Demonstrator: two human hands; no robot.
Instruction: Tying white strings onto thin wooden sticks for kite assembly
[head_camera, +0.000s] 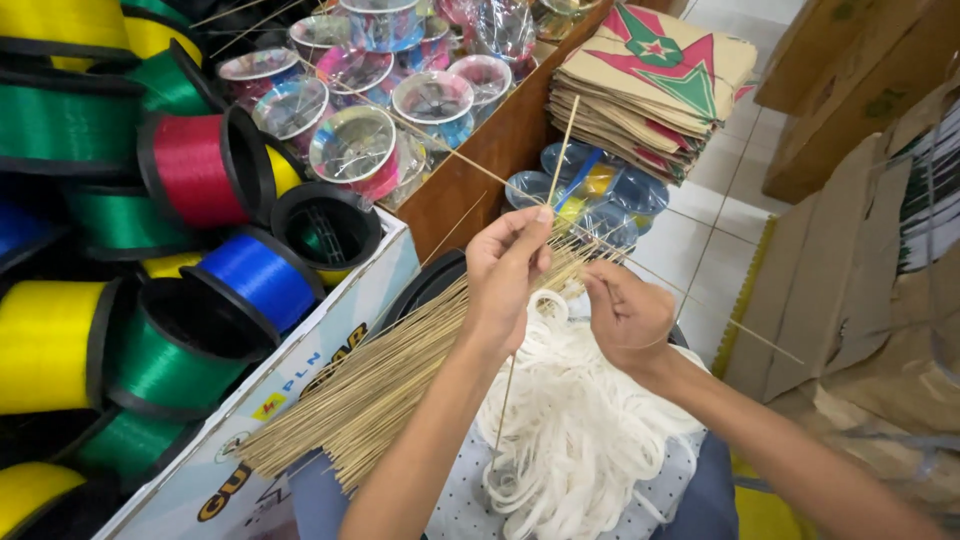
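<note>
Here, hands (565, 290) pinch thin (bamboo) stick (562, 150).

Both forearms come up from the bottom, bare. Left hand (505, 270) is raised, fingertips pinched together near the top. Right hand (625, 312) sits just beside it, lower, fingers curled in.

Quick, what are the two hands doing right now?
Left hand: closed, pinching one thin bamboo stick upright.
Right hand: curled closed at the stick bundle; its hold cannot be told.
</note>
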